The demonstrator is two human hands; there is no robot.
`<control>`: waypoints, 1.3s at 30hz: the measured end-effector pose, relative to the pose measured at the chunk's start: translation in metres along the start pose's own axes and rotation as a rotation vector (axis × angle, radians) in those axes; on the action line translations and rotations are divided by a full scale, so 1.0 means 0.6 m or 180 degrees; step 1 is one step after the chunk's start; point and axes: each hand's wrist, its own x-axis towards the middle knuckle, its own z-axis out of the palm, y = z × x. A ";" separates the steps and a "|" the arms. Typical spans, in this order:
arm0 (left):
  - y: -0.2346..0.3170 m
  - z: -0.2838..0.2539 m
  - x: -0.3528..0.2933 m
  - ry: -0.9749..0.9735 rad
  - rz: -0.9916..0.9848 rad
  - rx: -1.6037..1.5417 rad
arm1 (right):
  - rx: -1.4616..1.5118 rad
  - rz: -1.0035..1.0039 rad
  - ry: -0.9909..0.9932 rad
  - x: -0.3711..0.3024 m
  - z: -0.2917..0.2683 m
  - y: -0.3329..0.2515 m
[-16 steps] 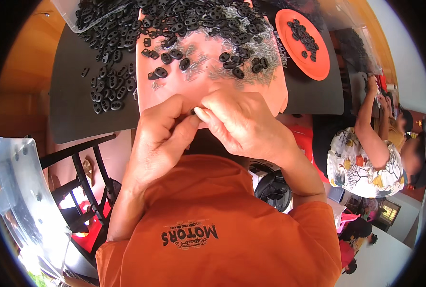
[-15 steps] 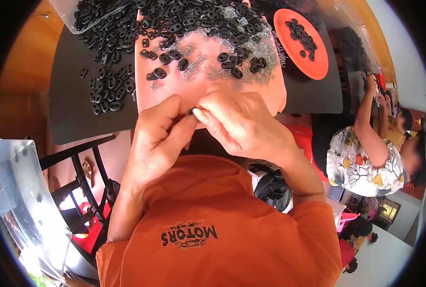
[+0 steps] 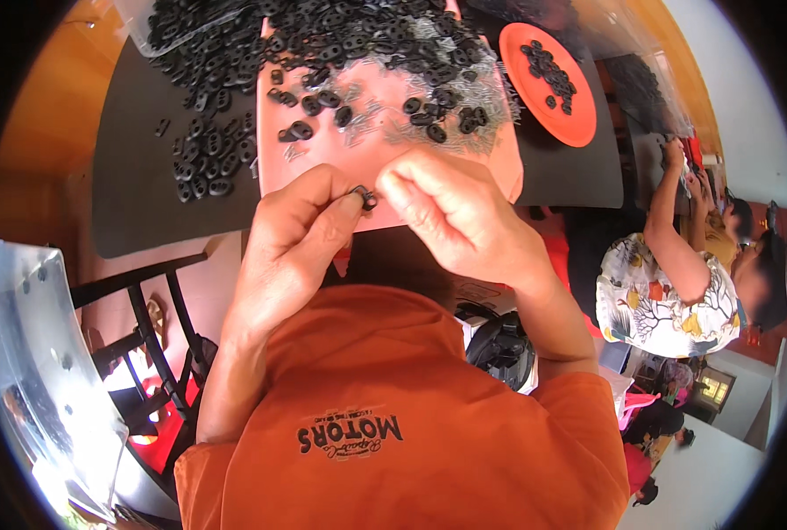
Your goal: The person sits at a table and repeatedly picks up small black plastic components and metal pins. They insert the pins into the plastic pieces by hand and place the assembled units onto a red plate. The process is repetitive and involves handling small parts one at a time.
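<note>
My left hand (image 3: pixel 296 243) pinches a small black cord lock (image 3: pixel 367 200) between thumb and forefinger, just off the near edge of the pink board (image 3: pixel 323 157). Close by on the right, my right hand (image 3: pixel 460 216) has its thumb and fingertips pressed together; whatever may be between them is hidden. The two hands are slightly apart. Beyond them, loose black two-hole cord lock parts (image 3: pixel 312 105) are scattered over the board. Many small clear or silvery pieces, which look like tiny springs (image 3: pixel 393 134), lie among them.
A large heap of black cord lock parts (image 3: pixel 208 84) spreads over the dark table (image 3: pixel 133 168) at the left. An orange-red plate (image 3: pixel 570 130) at the right holds more. A clear plastic bin (image 3: pixel 44 353) stands lower left, near a black chair frame (image 3: pixel 146 322). Another person (image 3: pixel 667 287) works at far right.
My right hand has drawn slightly right, away from my left. The cord lock in my left hand, mostly covered before, now shows more.
</note>
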 end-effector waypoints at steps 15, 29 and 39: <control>-0.038 0.002 0.005 0.0037 0.0472 0.0366 | -0.0344 -0.0020 0.0035 0.008 0.011 0.002; -0.027 0.000 0.038 0.0255 0.0617 0.0648 | -0.0542 -0.0193 0.0083 0.033 0.003 0.019; -0.024 -0.016 0.058 0.0183 0.0551 0.0382 | -0.2085 0.0029 -0.0328 0.112 -0.063 0.116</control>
